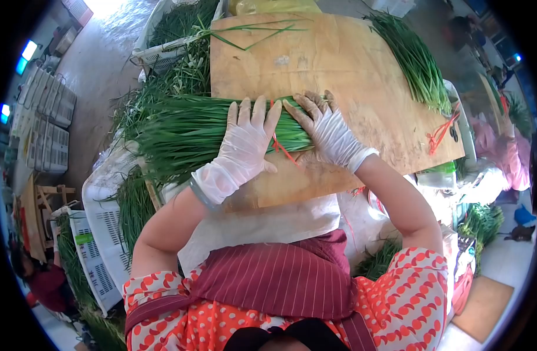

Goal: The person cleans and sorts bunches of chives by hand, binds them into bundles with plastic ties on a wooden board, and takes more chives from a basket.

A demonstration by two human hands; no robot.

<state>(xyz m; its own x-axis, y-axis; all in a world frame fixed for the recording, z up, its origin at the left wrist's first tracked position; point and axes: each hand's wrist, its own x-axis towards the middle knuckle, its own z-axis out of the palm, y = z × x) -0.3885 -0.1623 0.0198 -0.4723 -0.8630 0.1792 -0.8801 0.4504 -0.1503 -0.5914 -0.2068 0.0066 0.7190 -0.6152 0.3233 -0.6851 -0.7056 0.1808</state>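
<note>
A thick bundle of green chives (183, 128) lies across the wooden board, leaf tips to the left and pale stem ends to the right. A red tie (278, 144) goes around it near the stem end. My left hand (245, 140), in a thin whitish glove, rests flat on top of the bundle, fingers stretched out beside the tie. My right hand (327, 126), gloved too and soiled at the fingertips, lies over the stem end with its fingers apart. Part of the bundle is hidden under both hands.
On the wooden board (338, 64) lie another chive bunch (412, 61) at the far right, loose red ties (441, 134) and a few stray leaves (251, 32). White crates (107, 199) with chives stand at the left. Another person (49, 281) is at the lower left.
</note>
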